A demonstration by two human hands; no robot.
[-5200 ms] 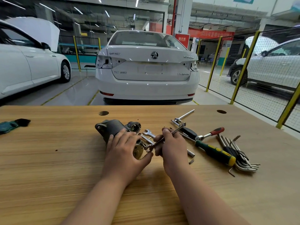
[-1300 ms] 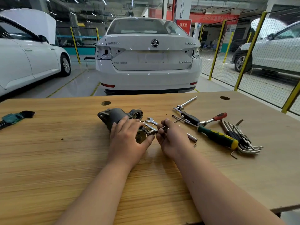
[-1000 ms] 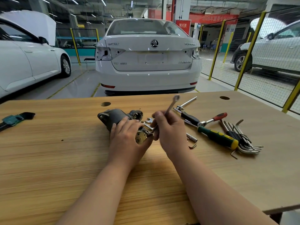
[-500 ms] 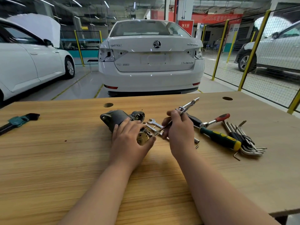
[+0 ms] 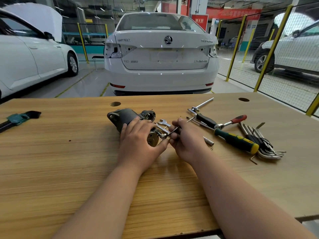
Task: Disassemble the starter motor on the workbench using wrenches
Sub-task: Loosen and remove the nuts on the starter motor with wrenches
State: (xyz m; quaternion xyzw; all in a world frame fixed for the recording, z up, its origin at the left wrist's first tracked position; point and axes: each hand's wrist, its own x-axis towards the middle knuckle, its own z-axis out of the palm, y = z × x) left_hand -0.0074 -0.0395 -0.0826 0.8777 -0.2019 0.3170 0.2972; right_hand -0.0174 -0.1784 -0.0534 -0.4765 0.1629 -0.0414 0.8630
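One wrench [image 5: 168, 134], right hand [image 5: 187, 141], touching starter motor [image 5: 125, 116] under left hand [image 5: 138, 140].

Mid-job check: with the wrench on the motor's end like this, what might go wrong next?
1. The slim silver wrench in the right hand sits at the brass-coloured end of the dark grey starter motor. If it slips, it may strike the left hand, whose thumb lies just under it.
2. Only that left hand steadies the round motor on the wooden workbench, so it may roll.
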